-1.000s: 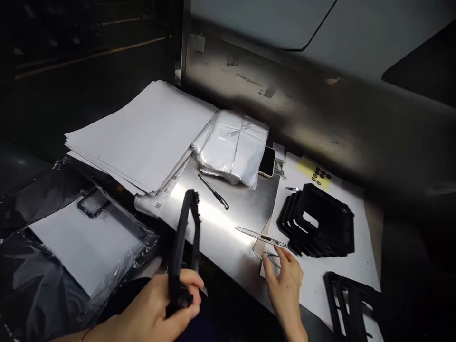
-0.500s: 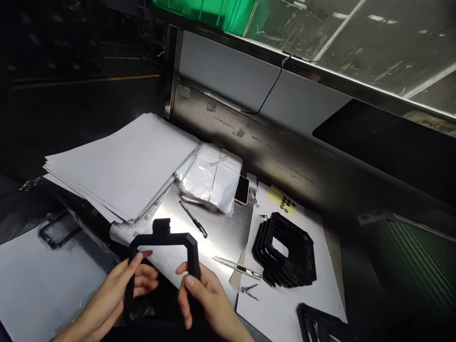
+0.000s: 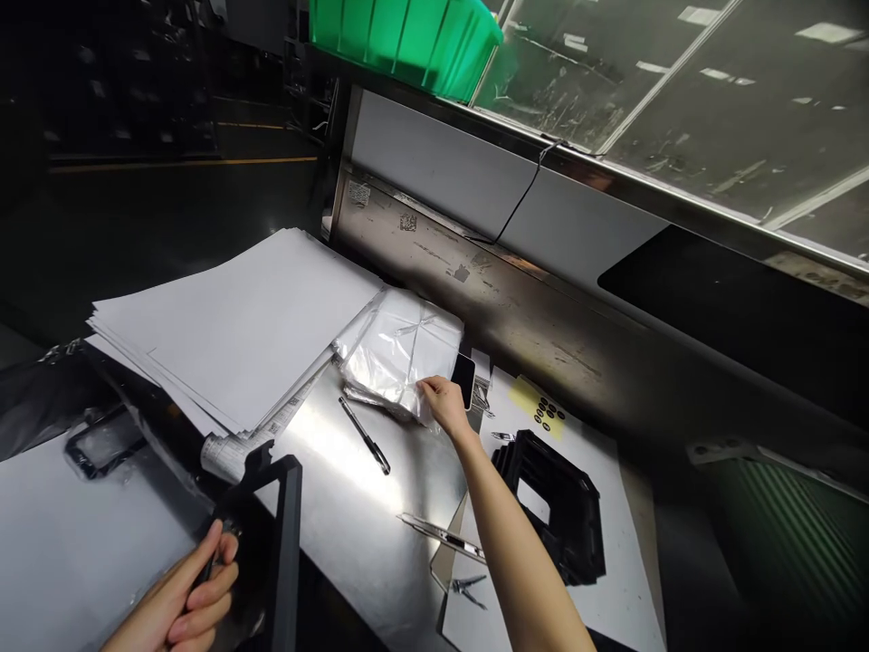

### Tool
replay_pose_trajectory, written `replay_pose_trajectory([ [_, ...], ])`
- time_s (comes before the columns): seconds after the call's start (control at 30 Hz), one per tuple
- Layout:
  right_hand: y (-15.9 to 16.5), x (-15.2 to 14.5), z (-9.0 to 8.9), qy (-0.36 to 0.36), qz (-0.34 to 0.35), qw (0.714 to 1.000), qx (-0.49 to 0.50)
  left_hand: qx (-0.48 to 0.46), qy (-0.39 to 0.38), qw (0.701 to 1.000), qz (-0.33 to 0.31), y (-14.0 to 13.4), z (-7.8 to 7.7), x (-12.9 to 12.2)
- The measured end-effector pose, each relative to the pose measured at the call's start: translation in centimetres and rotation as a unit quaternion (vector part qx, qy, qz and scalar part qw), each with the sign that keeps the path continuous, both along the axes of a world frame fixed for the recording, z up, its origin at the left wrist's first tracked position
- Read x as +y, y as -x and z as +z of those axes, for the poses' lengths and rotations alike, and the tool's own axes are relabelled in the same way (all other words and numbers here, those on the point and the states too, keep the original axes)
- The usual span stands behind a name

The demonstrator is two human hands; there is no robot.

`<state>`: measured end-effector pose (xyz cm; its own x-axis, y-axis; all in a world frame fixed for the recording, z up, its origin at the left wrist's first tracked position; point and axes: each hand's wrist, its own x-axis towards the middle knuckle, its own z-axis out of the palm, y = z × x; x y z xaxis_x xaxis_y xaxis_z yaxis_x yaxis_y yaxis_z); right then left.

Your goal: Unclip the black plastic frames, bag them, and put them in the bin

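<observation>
My left hand [image 3: 196,589] is closed around one side of a black plastic frame [image 3: 289,534], which is tilted at the lower left; its lower part runs into dark shadow. Farther off, my right hand [image 3: 444,403] has its fingertips pinched on the near right edge of a stack of clear plastic bags [image 3: 390,349] tied with a strip. A phone [image 3: 463,376] lies just behind that hand. Under my right forearm, partly covered, lie a utility knife [image 3: 434,532] and small nippers [image 3: 467,589].
Large white sheets [image 3: 231,317] are stacked at the left. A pen [image 3: 365,435] lies on the metal table [image 3: 332,507]. Several black frames [image 3: 584,516] are stacked on white paper at the right, near a yellow sheet with black ovals [image 3: 539,403]. A green bin [image 3: 407,41] sits on the shelf above.
My right hand has let go of the black frame and reached forward to the plastic bags. My left hand keeps the frame, now turned and lower left. The view has tilted up slightly.
</observation>
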<state>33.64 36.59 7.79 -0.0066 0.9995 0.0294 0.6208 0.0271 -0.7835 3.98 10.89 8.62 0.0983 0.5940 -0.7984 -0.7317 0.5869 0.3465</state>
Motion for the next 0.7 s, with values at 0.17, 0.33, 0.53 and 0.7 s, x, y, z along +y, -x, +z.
replay_pose_trajectory([
  [0.17,0.0,-5.8,1.7,0.025,-0.093,0.992,0.076,-0.003,-0.013,1.0,-0.018,-1.3,-0.1,0.4],
  [0.33,5.0,-15.9,2.7,0.137,-0.036,0.972,0.186,-0.03,-0.04,0.996,-0.075,-4.9,0.4,2.4],
  [0.53,8.3,-23.0,4.4,0.221,0.016,0.954,0.204,-0.031,-0.063,0.986,-0.149,-6.6,1.2,3.7],
  [0.7,9.3,-24.7,3.8,0.171,0.023,0.971,0.169,0.063,-0.109,0.982,-0.138,-5.5,2.1,2.1],
])
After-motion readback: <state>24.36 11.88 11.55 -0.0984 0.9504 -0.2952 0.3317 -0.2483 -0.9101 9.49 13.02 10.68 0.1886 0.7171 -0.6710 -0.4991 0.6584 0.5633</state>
